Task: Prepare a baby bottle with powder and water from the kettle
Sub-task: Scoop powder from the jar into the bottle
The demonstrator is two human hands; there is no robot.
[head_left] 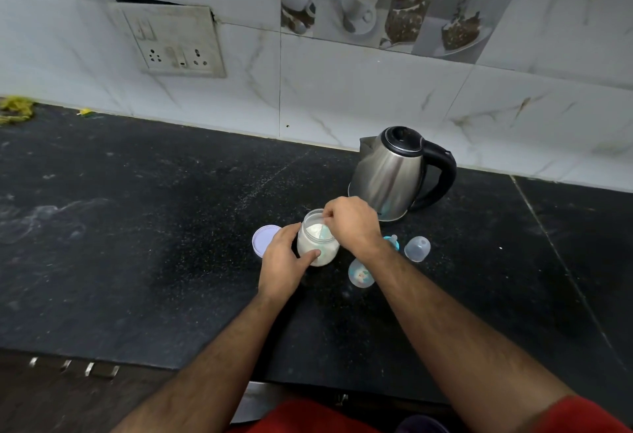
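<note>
Black speckled stone desk (137, 227) against a marble-look tiled wall (342, 97).

Clear jar (317, 244), upright near the middle of the desk, open at the top. White powder fills most of it. A pale scoop (322, 231) sits in the powder at the mouth.

Left hand (284, 261): wrapped round the jar's left side, thumb across the front wall, holding it steady.

Right hand (352, 223): over the jar mouth, fingers curled down and pinching the scoop's handle. The exact finger contact is partly hidden by the knuckles.

Jar lid (265, 239): round, pale lilac-white, flat on the desk just left of the jar, partly behind the left hand.

Baby bottle (359, 273): small, clear with a bluish tint and a printed figure, standing just right of the jar below the right wrist, open at the top. Contents cannot be told.

Teat with blue ring (393, 242): on the desk beside the right wrist, mostly hidden.

Clear dome cap (417, 248): just right of the teat, apart from the bottle.

Steel kettle (394, 175): black lid shut, black handle to the right, spout to the left, standing behind the jar near the wall.

Socket plate (171, 42) on the wall, upper left.
</note>
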